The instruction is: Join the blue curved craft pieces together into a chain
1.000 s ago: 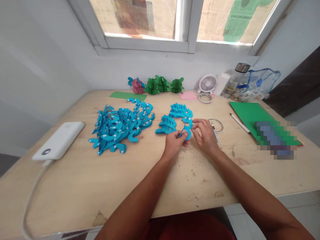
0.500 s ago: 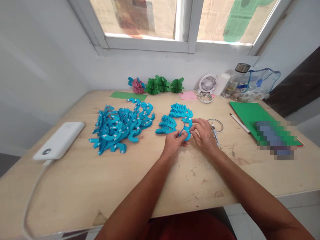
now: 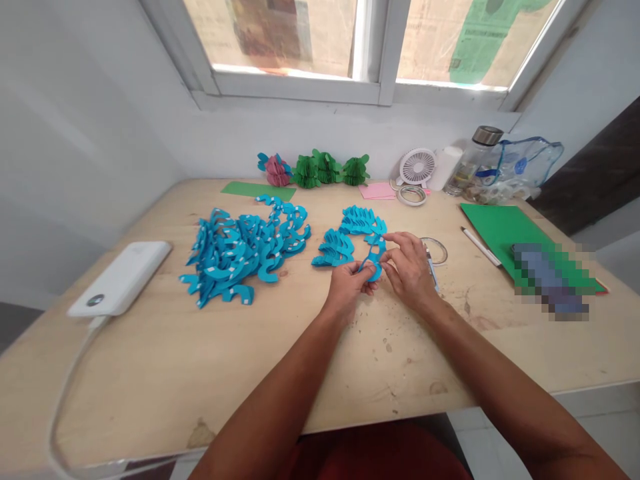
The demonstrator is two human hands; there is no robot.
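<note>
Matt blue paper cut-outs [image 3: 245,250] lie on a scuffed pale wooden table [image 3: 175,373].

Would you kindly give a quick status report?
Left hand and right hand both pinching the blue cutout. Blue pile lies left, apart. Tape ring just behind right hand.

Pale wooden table [image 3: 150,373], grey walls [image 3: 75,120], bright window [image 3: 370,40], tiled floor [image 3: 600,407]
</note>
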